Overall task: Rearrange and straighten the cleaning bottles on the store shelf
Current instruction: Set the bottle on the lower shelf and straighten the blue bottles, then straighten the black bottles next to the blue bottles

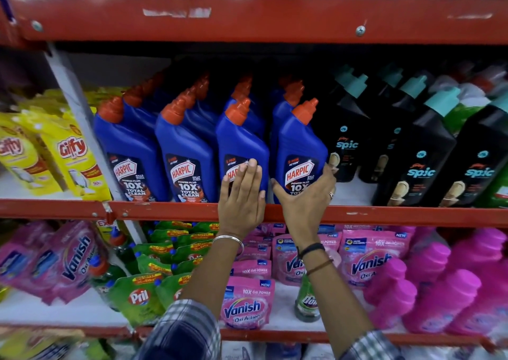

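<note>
Harpic bottles, blue with orange caps, stand in four front-facing columns along the middle shelf, between the yellow Giffy pouches and the black Spic bottles. The left hand lies flat and open against the label of the third front bottle, fingers spread, pressing rather than gripping. The right hand cups the base of the fourth front bottle, thumb on its left side and fingers wrapped round its right edge, so it looks to be holding that bottle. The two leftmost columns seem already squared to the shelf lip with labels forward. The pair under the hands appears to be the step in progress. Beyond them the Spic bottles sit at uneven depths, with a bare patch of shelf behind the lip, so that stretch likely remains
</note>
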Demonstrator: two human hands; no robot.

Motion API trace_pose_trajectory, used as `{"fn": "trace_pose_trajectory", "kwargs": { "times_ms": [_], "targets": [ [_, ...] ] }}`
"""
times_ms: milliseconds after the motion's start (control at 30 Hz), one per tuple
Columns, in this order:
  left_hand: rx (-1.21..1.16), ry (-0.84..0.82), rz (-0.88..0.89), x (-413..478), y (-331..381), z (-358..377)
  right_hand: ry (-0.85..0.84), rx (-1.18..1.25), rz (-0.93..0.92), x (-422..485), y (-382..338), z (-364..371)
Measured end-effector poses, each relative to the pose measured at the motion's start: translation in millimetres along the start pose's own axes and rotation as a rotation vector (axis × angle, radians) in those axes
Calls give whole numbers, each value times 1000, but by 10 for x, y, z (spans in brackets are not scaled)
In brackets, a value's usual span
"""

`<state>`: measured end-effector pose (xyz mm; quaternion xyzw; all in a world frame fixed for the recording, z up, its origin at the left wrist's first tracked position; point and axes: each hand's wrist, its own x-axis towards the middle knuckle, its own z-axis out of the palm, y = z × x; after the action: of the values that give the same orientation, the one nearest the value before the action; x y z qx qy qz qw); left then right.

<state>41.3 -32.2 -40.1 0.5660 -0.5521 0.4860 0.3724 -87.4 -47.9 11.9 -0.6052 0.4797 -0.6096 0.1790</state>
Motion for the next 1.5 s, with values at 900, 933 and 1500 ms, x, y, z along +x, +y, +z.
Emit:
{"fn": "trace_pose_trajectory", "kwargs": {
  "times_ms": [900, 933, 1500],
  "targets": [
    [23, 45, 1, -17, 7, 44, 306, 99, -159, 503, 735, -1468],
    [35, 48, 3, -21, 2, 48, 356, 75, -146, 636, 830, -1600],
    [59, 88, 6, -13, 8, 72, 278, -239, -18, 1549, 1314, -1902]
  ]
}}
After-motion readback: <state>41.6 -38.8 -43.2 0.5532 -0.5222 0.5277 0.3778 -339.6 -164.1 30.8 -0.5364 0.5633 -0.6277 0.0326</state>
